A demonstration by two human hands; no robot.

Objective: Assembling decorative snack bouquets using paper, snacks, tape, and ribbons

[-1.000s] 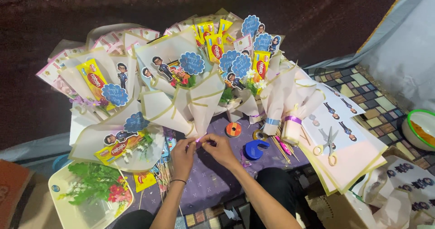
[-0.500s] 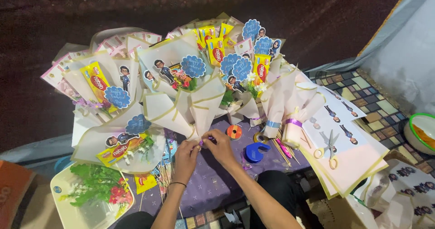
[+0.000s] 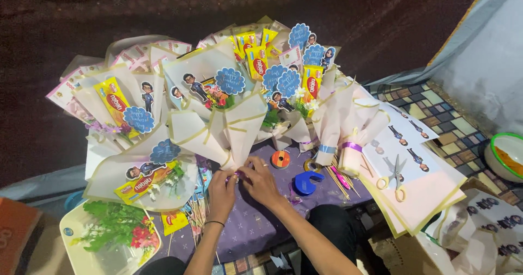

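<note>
Cream wrapping paper of the bouquet (image 3: 218, 128), centre frame, was pinched at its neck by left hand (image 3: 222, 190) and right hand (image 3: 260, 179); loosened fingertips might have let the wrap splay open.

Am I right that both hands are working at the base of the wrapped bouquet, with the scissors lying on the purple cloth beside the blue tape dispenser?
Not quite. In the head view the scissors lie on the pink paper sheets at the right, not on the purple cloth. The rest holds.

L hand (image 3: 222, 187) & R hand (image 3: 260, 178) close together, fingers pinched, forearms angled inward
</note>
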